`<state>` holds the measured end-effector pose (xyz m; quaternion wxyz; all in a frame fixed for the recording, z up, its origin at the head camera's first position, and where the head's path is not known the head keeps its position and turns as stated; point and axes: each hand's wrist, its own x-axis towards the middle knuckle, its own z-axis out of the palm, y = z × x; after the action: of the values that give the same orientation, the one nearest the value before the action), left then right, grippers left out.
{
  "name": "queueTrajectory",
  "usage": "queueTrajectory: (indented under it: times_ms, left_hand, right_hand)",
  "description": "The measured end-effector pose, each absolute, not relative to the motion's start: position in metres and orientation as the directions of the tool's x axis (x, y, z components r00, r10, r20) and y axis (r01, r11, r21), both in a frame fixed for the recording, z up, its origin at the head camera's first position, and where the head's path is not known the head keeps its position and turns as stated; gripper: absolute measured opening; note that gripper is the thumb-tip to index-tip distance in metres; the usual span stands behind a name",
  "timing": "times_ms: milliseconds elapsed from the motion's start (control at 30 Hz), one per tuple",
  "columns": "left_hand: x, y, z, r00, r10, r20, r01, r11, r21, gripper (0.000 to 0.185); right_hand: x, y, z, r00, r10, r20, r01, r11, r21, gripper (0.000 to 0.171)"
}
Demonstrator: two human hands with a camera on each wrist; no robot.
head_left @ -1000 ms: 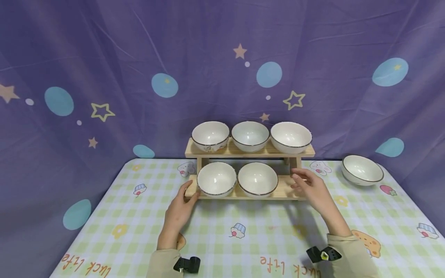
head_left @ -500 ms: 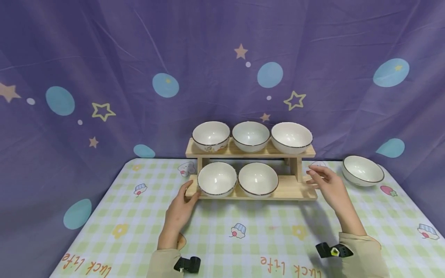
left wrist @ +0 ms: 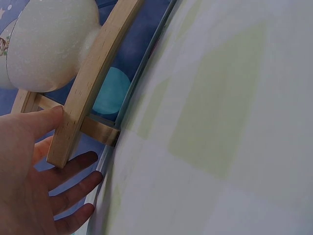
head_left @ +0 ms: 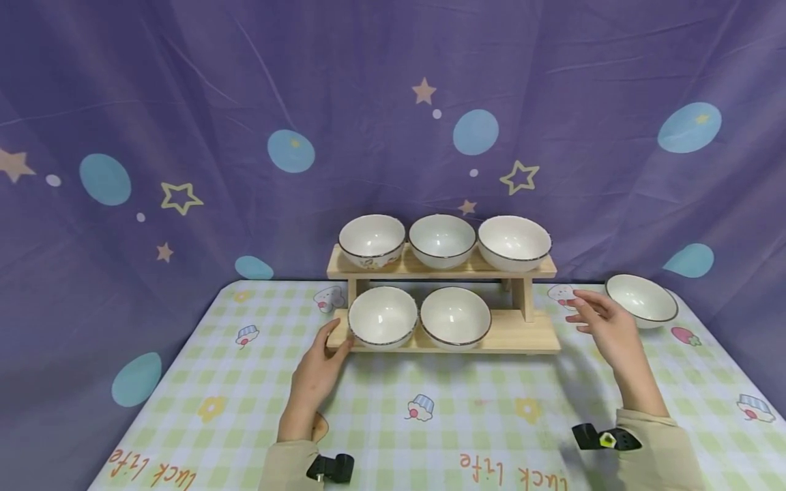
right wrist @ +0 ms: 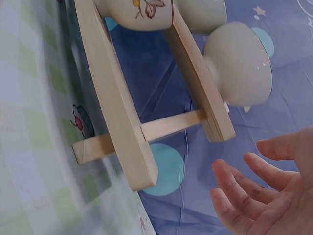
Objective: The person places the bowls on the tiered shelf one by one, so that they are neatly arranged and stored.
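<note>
- While the left hand [head_left: 316,372] rests straight-fingered against its left end, the pale two-tier wooden rack [head_left: 522,334] stands mid-bench [head_left: 184,382].
- Right hand [head_left: 604,327], relaxed and holding nothing, hovers right of the rack.
- Cloth [head_left: 381,389] before the rack reads "luck life".

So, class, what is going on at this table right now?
A person is working at a two-tier wooden rack of white bowls on a checked tablecloth. The left hand rests against the rack's lower left end, beside the lower left bowl. The right hand is open, in the air off the rack's right end, close to a loose bowl on the table. Three bowls sit on the top shelf, two on the lower.
</note>
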<state>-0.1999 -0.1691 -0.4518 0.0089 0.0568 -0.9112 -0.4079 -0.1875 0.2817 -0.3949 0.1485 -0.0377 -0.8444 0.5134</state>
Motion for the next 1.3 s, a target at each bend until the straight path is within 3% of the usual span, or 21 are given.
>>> queueTrajectory:
  times_ms: [233,567,800,1033,1300]
  left_hand:
    - [-0.199,-0.170,-0.451,-0.993,-0.113,-0.028,-0.096,0.660,0.745,0.065]
    - [-0.201,-0.167,-0.453,-0.994,-0.110,-0.028,-0.094,0.657,0.748,0.066]
    - [-0.200,-0.170,-0.453,-0.993,-0.116,-0.024,-0.095,0.661,0.744,0.066]
    - [-0.200,-0.169,-0.453,-0.993,-0.117,-0.019,-0.092,0.658,0.747,0.065]
    - [-0.200,-0.169,-0.454,-0.993,-0.121,-0.017,-0.093,0.663,0.743,0.064]
  right_hand:
    - [-0.190,0.290,-0.398,-0.940,0.284,0.188,-0.055,0.418,-0.907,0.046]
    - [-0.185,0.318,-0.399,-0.924,0.359,0.134,-0.113,0.079,-0.990,0.012]
    - [-0.190,0.338,-0.398,-0.901,0.394,0.183,-0.144,0.126,-0.982,0.011]
    - [-0.197,0.359,-0.401,-0.864,0.439,0.246,-0.115,0.303,-0.946,0.012]
    - [-0.203,0.390,-0.407,-0.861,0.425,0.279,-0.105,0.389,-0.915,0.011]
